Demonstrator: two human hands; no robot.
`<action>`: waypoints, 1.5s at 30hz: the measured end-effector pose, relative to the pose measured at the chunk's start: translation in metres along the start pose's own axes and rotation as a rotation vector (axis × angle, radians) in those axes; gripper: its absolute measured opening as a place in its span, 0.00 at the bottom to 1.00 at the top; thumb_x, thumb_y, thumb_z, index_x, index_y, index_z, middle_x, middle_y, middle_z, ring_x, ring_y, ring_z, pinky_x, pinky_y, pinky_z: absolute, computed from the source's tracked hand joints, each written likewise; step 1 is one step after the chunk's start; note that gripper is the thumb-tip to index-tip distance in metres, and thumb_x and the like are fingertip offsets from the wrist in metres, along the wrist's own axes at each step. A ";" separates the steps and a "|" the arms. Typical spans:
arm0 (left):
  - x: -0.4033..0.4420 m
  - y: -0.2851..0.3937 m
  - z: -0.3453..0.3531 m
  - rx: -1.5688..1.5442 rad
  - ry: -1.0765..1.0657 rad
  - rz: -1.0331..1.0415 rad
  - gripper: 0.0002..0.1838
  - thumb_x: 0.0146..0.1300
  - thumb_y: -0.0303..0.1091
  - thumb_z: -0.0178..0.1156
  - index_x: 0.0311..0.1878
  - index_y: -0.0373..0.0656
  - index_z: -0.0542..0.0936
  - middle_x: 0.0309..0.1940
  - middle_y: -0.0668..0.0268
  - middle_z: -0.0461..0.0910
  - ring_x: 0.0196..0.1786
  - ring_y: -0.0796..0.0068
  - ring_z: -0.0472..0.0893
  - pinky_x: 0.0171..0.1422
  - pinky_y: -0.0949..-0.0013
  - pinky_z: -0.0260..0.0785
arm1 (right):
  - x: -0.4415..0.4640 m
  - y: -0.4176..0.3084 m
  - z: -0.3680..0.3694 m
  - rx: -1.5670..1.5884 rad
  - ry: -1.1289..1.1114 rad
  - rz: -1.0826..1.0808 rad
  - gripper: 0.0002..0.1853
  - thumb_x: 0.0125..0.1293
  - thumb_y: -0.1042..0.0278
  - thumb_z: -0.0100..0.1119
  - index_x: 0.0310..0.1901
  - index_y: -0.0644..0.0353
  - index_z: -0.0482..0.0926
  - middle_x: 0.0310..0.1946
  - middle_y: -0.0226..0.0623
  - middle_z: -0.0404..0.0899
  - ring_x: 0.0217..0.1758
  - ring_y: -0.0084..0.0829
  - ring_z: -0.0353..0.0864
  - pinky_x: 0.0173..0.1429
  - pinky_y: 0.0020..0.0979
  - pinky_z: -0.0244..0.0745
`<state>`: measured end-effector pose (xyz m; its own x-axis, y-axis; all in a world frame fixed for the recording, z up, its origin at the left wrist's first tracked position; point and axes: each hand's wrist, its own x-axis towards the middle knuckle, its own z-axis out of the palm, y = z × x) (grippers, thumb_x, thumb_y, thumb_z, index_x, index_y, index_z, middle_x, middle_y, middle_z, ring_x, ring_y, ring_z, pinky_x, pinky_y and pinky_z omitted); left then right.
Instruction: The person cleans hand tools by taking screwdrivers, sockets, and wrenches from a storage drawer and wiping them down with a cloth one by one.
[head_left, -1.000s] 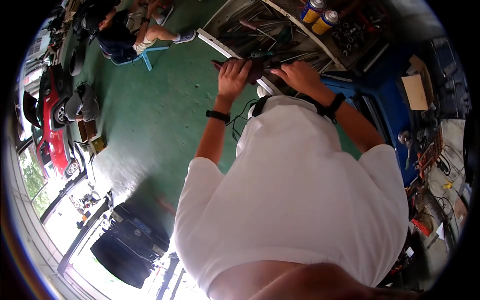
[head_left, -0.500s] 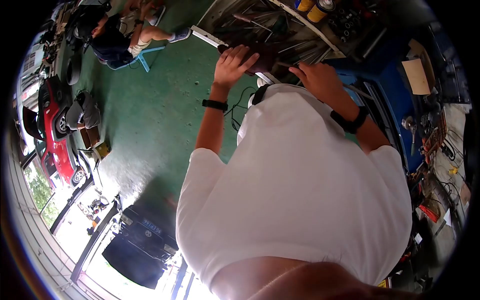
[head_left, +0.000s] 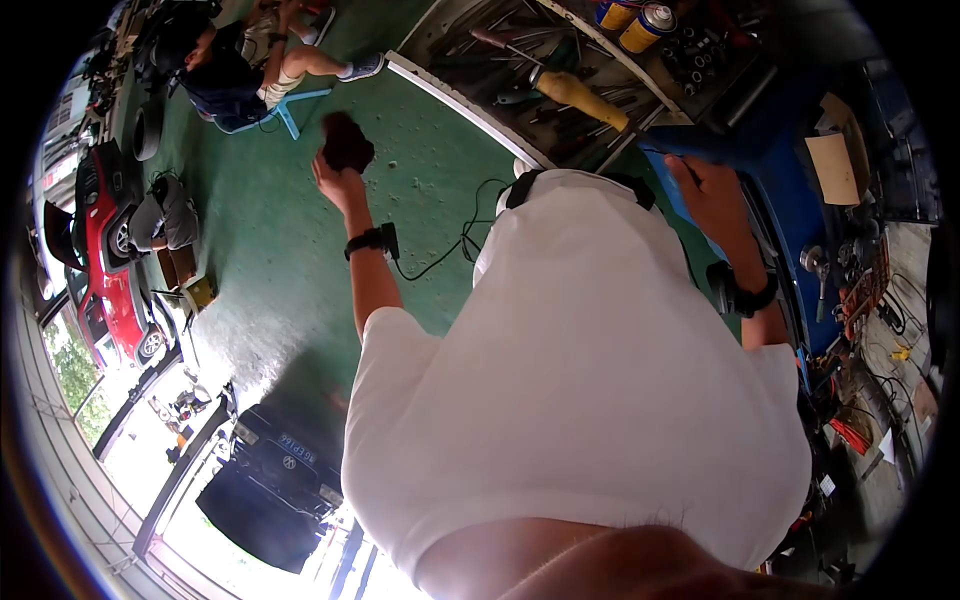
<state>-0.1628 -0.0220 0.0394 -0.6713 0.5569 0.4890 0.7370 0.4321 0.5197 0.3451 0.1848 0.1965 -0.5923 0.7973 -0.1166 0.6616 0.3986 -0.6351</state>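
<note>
My left hand (head_left: 340, 185) is closed around a bunched dark red cloth (head_left: 347, 143), held out over the green floor, away from the drawer. Over the near right part of an open tool drawer (head_left: 470, 107) hangs a screwdriver with a thick yellow handle (head_left: 575, 98). Its handle points away from me to the left, and the thin shaft runs back to my right hand (head_left: 712, 200), whose fingers are closed on it; the tip is hidden. Beneath it in the drawer lie several screwdrivers and metal rods, one with a reddish-brown handle (head_left: 488, 38).
Spray cans (head_left: 648, 28) and sockets (head_left: 697, 68) stand beyond the drawer divider. A blue cabinet (head_left: 790, 170) is at my right. A seated person (head_left: 225, 85) is at the upper left, another crouches by a red car (head_left: 105, 255). A black cable (head_left: 440, 262) hangs near my left wrist.
My left hand has swung left with the cloth, off the screwdriver, so the yellow handle now shows. My right hand has drawn back to the right with the screwdriver.
</note>
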 end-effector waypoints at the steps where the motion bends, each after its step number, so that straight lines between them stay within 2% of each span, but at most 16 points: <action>1: -0.006 -0.011 -0.002 0.040 0.001 -0.050 0.21 0.57 0.19 0.58 0.56 0.38 0.80 0.49 0.52 0.82 0.50 0.45 0.81 0.56 0.54 0.76 | -0.001 -0.002 -0.003 0.025 0.004 0.070 0.24 0.74 0.54 0.60 0.25 0.66 0.73 0.17 0.50 0.66 0.17 0.48 0.61 0.24 0.41 0.57; 3: -0.020 -0.028 0.005 0.084 0.012 -0.098 0.21 0.56 0.19 0.59 0.55 0.36 0.79 0.50 0.53 0.83 0.49 0.48 0.83 0.55 0.54 0.76 | 0.002 -0.008 -0.004 0.034 0.032 0.051 0.24 0.74 0.54 0.61 0.25 0.66 0.73 0.16 0.50 0.66 0.17 0.48 0.61 0.24 0.40 0.57; 5: -0.037 -0.035 0.024 -0.561 0.070 -0.350 0.20 0.60 0.22 0.60 0.57 0.34 0.78 0.52 0.59 0.83 0.48 0.59 0.83 0.54 0.61 0.76 | 0.005 -0.011 -0.003 0.043 0.056 0.031 0.24 0.74 0.54 0.61 0.25 0.66 0.73 0.16 0.50 0.66 0.16 0.47 0.60 0.23 0.40 0.56; 7: -0.043 -0.020 0.025 -0.693 -0.029 -0.489 0.21 0.63 0.24 0.60 0.60 0.33 0.77 0.54 0.64 0.82 0.50 0.69 0.81 0.54 0.67 0.75 | 0.008 -0.014 0.000 0.094 0.055 0.015 0.24 0.74 0.55 0.61 0.25 0.65 0.73 0.16 0.50 0.66 0.16 0.47 0.61 0.22 0.40 0.56; 9: -0.045 0.015 0.026 -0.952 -0.244 -0.516 0.21 0.62 0.28 0.60 0.59 0.40 0.79 0.42 0.71 0.82 0.38 0.81 0.76 0.36 0.72 0.62 | 0.010 -0.017 -0.001 0.081 0.052 -0.016 0.24 0.74 0.54 0.61 0.24 0.65 0.73 0.15 0.50 0.66 0.15 0.47 0.61 0.22 0.40 0.55; 13: -0.032 0.101 0.021 -1.470 -0.315 -0.529 0.18 0.64 0.35 0.61 0.55 0.40 0.80 0.42 0.70 0.82 0.42 0.81 0.77 0.38 0.72 0.65 | 0.011 -0.021 -0.006 -0.021 0.007 -0.037 0.26 0.73 0.52 0.62 0.23 0.63 0.71 0.14 0.49 0.65 0.14 0.48 0.61 0.21 0.40 0.55; 16: -0.032 0.119 0.010 -0.938 -0.234 -0.067 0.28 0.66 0.50 0.64 0.59 0.37 0.76 0.50 0.65 0.78 0.51 0.71 0.77 0.55 0.67 0.72 | 0.011 -0.024 -0.006 -0.070 0.008 -0.079 0.26 0.73 0.51 0.62 0.22 0.62 0.69 0.14 0.49 0.65 0.14 0.48 0.63 0.20 0.40 0.56; 17: -0.027 0.127 -0.003 -0.949 -0.521 -0.230 0.29 0.64 0.49 0.66 0.59 0.36 0.76 0.53 0.62 0.78 0.56 0.68 0.76 0.59 0.64 0.71 | 0.012 -0.023 -0.005 -0.072 0.005 -0.088 0.26 0.73 0.51 0.62 0.22 0.62 0.69 0.14 0.49 0.65 0.14 0.48 0.63 0.20 0.40 0.56; 19: -0.002 0.170 -0.015 -0.980 -0.692 -0.118 0.32 0.57 0.49 0.70 0.57 0.34 0.76 0.58 0.57 0.76 0.61 0.62 0.75 0.66 0.59 0.69 | 0.011 -0.022 -0.002 -0.124 0.018 -0.131 0.26 0.72 0.51 0.62 0.22 0.61 0.69 0.13 0.47 0.66 0.14 0.48 0.64 0.20 0.40 0.56; 20: 0.013 0.202 -0.014 -1.000 -0.570 0.155 0.33 0.53 0.48 0.73 0.56 0.34 0.77 0.61 0.54 0.74 0.63 0.58 0.75 0.67 0.57 0.69 | 0.012 -0.022 -0.002 -0.125 0.018 -0.134 0.26 0.72 0.51 0.62 0.22 0.61 0.69 0.13 0.47 0.66 0.14 0.48 0.64 0.20 0.40 0.56; 21: 0.028 0.219 -0.026 -0.825 -0.720 0.305 0.34 0.45 0.42 0.76 0.53 0.33 0.77 0.64 0.48 0.70 0.63 0.52 0.76 0.65 0.58 0.72 | 0.012 -0.024 -0.001 -0.164 0.043 -0.169 0.26 0.72 0.50 0.62 0.22 0.60 0.69 0.13 0.45 0.66 0.14 0.47 0.65 0.20 0.40 0.57; 23: 0.028 0.236 -0.025 -0.579 -0.808 0.493 0.35 0.41 0.39 0.77 0.53 0.33 0.77 0.66 0.46 0.68 0.63 0.45 0.75 0.65 0.55 0.73 | 0.013 -0.028 0.000 -0.205 0.074 -0.202 0.26 0.72 0.50 0.62 0.22 0.59 0.70 0.12 0.44 0.67 0.14 0.46 0.66 0.20 0.40 0.58; 27: 0.018 0.259 -0.022 -0.419 -0.972 0.477 0.36 0.38 0.36 0.78 0.53 0.33 0.76 0.66 0.46 0.69 0.61 0.41 0.76 0.64 0.53 0.74 | 0.017 -0.030 -0.001 -0.296 0.105 -0.282 0.25 0.71 0.48 0.63 0.21 0.57 0.71 0.12 0.40 0.69 0.14 0.44 0.70 0.19 0.39 0.61; 33: 0.023 0.272 -0.024 -0.353 -0.810 0.630 0.41 0.35 0.44 0.82 0.53 0.34 0.76 0.56 0.49 0.77 0.54 0.43 0.79 0.57 0.52 0.76 | 0.025 -0.033 0.006 -0.361 0.059 -0.299 0.21 0.70 0.51 0.64 0.24 0.56 0.74 0.14 0.37 0.73 0.15 0.41 0.73 0.20 0.38 0.65; 38: 0.027 0.269 -0.025 -0.427 -0.897 0.531 0.43 0.38 0.56 0.82 0.51 0.33 0.77 0.42 0.51 0.81 0.44 0.45 0.81 0.49 0.53 0.75 | 0.029 -0.038 0.017 -0.380 0.138 -0.403 0.24 0.69 0.46 0.63 0.22 0.54 0.75 0.11 0.34 0.73 0.11 0.37 0.73 0.17 0.35 0.66; 45: 0.014 0.271 -0.028 -0.361 -0.815 0.362 0.36 0.45 0.51 0.79 0.50 0.34 0.79 0.44 0.51 0.81 0.43 0.47 0.82 0.48 0.53 0.76 | 0.034 -0.040 0.022 -0.395 0.121 -0.411 0.24 0.69 0.45 0.63 0.22 0.54 0.73 0.10 0.35 0.72 0.11 0.36 0.72 0.16 0.33 0.65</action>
<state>0.0253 0.0835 0.2069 -0.0463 0.9943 0.0958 0.7289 -0.0320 0.6839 0.2881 0.1859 0.2011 -0.7954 0.5782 0.1817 0.5236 0.8065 -0.2745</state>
